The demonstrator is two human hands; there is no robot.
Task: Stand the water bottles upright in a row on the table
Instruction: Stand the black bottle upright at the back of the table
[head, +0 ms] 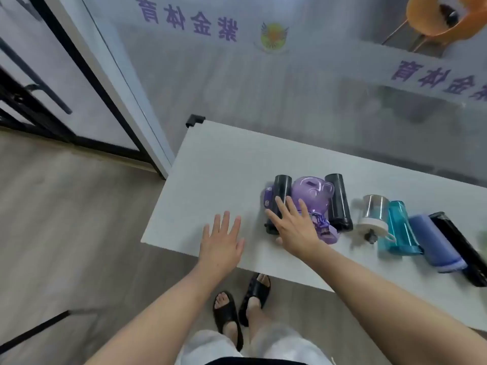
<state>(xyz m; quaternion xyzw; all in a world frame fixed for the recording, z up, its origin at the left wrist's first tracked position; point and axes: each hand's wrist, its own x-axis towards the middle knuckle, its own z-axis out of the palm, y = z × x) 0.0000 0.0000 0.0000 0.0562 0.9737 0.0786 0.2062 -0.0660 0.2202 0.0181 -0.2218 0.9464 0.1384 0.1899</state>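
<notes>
Seven bottles [340, 204] lie flat along the desk's [210, 164] near edge: three black, one purple, one clear, one teal, one blue. The right hand [295, 227], fingers straight, seemingly rests on the leftmost black bottle [282, 188]. The left hand [222, 243] is spread, empty, beside it.

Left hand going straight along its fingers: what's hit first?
Looks free: the left hand points over bare table, left of the black bottle. Beyond the far edge, probably the glass wall.

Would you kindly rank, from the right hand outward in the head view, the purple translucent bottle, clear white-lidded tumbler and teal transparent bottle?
1. Purple translucent bottle, at the right hand.
2. Clear white-lidded tumbler, further right.
3. Teal transparent bottle, beyond it.
</notes>
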